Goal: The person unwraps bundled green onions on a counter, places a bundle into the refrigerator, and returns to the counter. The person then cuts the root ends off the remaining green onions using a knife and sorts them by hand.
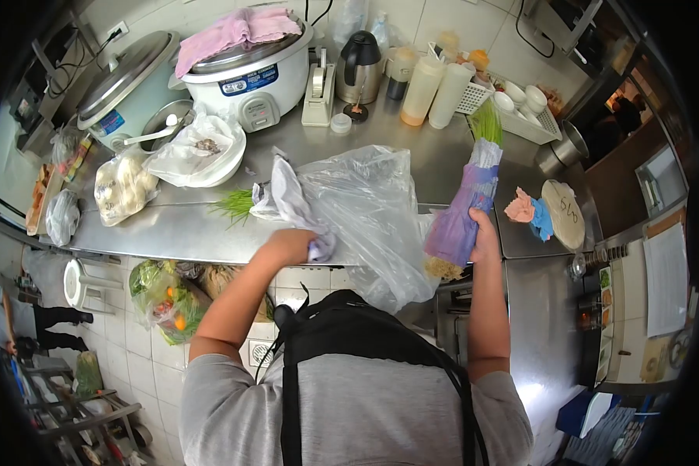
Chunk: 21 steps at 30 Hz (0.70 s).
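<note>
My right hand [485, 238] is closed around the lower part of an upright bundle of chives [488, 124], rolled in purple and grey wrapping [466, 206]. Pale root ends [443, 269] stick out at its bottom. At the counter's front edge, my left hand [289, 247] grips the lower end of a crumpled pale lilac cloth [293, 194]; its fingertips are partly hidden. Left of that cloth lie more green chive tips [234, 204], their other ends covered. A large clear plastic bag [373, 217] spreads between my hands and hangs over the edge.
Behind stand a rice cooker [248, 78], a tape dispenser [318, 97], a steel jug [360, 66] and squeeze bottles [423, 89]. A plastic-covered bowl [202, 155] and a bag of white pieces [124, 186] sit left. A round board [563, 215] lies right.
</note>
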{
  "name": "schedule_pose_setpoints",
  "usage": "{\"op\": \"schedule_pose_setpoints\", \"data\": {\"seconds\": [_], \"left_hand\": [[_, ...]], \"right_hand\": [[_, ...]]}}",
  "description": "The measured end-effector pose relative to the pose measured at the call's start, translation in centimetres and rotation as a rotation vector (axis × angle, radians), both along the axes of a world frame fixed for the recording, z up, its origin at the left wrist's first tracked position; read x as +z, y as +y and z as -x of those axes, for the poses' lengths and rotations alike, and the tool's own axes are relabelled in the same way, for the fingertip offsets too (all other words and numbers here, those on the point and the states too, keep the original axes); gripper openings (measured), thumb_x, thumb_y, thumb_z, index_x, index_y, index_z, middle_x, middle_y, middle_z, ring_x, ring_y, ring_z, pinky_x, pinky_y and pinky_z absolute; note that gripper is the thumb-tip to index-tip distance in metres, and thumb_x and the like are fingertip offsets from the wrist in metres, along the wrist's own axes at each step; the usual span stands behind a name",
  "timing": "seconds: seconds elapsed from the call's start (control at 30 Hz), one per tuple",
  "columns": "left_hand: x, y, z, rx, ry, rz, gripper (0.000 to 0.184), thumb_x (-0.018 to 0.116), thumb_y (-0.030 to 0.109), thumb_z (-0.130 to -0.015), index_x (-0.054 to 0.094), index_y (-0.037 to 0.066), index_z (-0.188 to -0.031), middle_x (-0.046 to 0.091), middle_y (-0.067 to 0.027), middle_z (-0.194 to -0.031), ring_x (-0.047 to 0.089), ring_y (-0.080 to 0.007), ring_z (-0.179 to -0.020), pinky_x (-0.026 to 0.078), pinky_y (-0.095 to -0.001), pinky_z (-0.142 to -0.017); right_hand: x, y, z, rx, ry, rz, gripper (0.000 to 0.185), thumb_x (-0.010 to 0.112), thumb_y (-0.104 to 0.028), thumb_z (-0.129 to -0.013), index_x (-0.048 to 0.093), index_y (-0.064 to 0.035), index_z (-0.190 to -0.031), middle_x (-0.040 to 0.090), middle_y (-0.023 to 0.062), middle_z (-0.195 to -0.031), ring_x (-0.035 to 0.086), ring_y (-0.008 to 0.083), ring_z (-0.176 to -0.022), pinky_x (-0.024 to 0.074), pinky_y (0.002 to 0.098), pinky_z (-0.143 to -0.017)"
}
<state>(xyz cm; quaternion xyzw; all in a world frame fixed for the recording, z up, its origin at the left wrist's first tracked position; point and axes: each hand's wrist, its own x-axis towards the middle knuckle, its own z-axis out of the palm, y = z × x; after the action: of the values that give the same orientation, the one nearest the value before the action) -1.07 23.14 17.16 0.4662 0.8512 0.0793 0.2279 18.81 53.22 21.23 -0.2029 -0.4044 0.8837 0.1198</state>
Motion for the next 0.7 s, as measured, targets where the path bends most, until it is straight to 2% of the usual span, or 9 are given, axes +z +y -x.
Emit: {"op": "schedule_pose_setpoints", "data": {"seconds": [0.13,0.2,0.27,0.37,0.4,0.5,0.6,0.7], "left_hand": [[-2.0,5.8,-0.9,-0.074,-0.060,-0.200,0.033,0.051,0.023,-0.071,0.050,0.012,-0.102,0.057,-0.0149,-0.090,0.054,-0.0321,-0.084,0.042,-0.0390,-0.071],[-2.7,9.3,-1.0,0.046,-0.163,-0.349,0.032,0.050,0.022,-0.072,0.048,0.009,-0.101,0.057,-0.0156,-0.090,0.054,-0.0339,-0.083,0.041,-0.0385,-0.073],[-4.2,13.2,-1.9,0.199,-0.023,-0.752,0.035,0.050,0.024,-0.071,0.047,0.008,-0.103,0.055,-0.0163,-0.094,0.052,-0.0335,-0.088,0.040,-0.0376,-0.079],[-6.8,15.6,-2.7,0.207,0.348,-0.790,0.032,0.051,0.018,-0.068,0.051,0.011,-0.099,0.046,-0.0173,-0.110,0.044,-0.0340,-0.101,0.040,-0.0397,-0.079],[-7.0,15.7,-3.2,0.207,0.415,-0.739,0.033,0.052,0.019,-0.068,0.050,0.011,-0.100,0.046,-0.0171,-0.111,0.044,-0.0339,-0.102,0.040,-0.0396,-0.080],[-7.3,15.5,-4.3,0.247,0.363,-0.509,0.037,0.052,0.020,-0.068,0.048,0.010,-0.104,0.044,-0.0166,-0.114,0.043,-0.0335,-0.104,0.039,-0.0394,-0.082],[-6.1,14.8,-4.4,0.287,0.223,-0.324,0.041,0.053,0.020,-0.068,0.045,0.010,-0.107,0.042,-0.0160,-0.116,0.041,-0.0331,-0.106,0.038,-0.0392,-0.084],[-4.8,14.0,-2.6,0.319,0.097,-0.254,0.046,0.054,0.021,-0.067,0.043,0.009,-0.110,0.040,-0.0155,-0.118,0.040,-0.0327,-0.108,0.037,-0.0390,-0.086]], "right_hand": [[-0.8,0.7,0.7,0.072,-0.072,0.064,0.046,0.052,-0.026,-0.070,0.043,0.0046,-0.103,0.054,0.0198,-0.094,0.056,0.0316,-0.082,0.0440,0.0434,-0.077],[-0.7,0.3,1.2,0.037,-0.104,0.037,0.044,0.052,-0.025,-0.070,0.044,0.0038,-0.102,0.055,0.0183,-0.093,0.056,0.0299,-0.082,0.0444,0.0423,-0.076],[-0.6,0.3,1.8,-0.019,-0.120,0.005,0.043,0.053,-0.024,-0.070,0.044,0.0031,-0.102,0.055,0.0163,-0.092,0.056,0.0282,-0.081,0.0446,0.0411,-0.076],[-0.3,0.6,1.5,-0.085,-0.141,-0.046,0.044,0.055,-0.022,-0.070,0.044,0.0035,-0.104,0.055,0.0157,-0.091,0.056,0.0272,-0.082,0.0446,0.0392,-0.077],[-0.2,0.9,1.3,-0.103,-0.149,-0.061,0.045,0.056,-0.022,-0.070,0.044,0.0038,-0.104,0.056,0.0159,-0.091,0.056,0.0270,-0.083,0.0445,0.0386,-0.077],[-1.5,3.3,0.4,-0.043,-0.220,-0.155,0.044,0.056,-0.021,-0.068,0.044,0.0011,-0.105,0.055,0.0119,-0.090,0.056,0.0258,-0.080,0.0440,0.0383,-0.075],[-2.3,4.5,0.6,-0.138,-0.423,-0.661,0.052,0.058,-0.022,-0.065,0.042,0.0013,-0.108,0.056,0.0131,-0.091,0.056,0.0249,-0.081,0.0436,0.0359,-0.075],[-4.1,6.7,1.3,-0.072,-0.630,-1.315,0.062,0.059,-0.026,-0.061,0.039,0.0004,-0.113,0.056,0.0172,-0.095,0.056,0.0273,-0.086,0.0428,0.0358,-0.075]]}}
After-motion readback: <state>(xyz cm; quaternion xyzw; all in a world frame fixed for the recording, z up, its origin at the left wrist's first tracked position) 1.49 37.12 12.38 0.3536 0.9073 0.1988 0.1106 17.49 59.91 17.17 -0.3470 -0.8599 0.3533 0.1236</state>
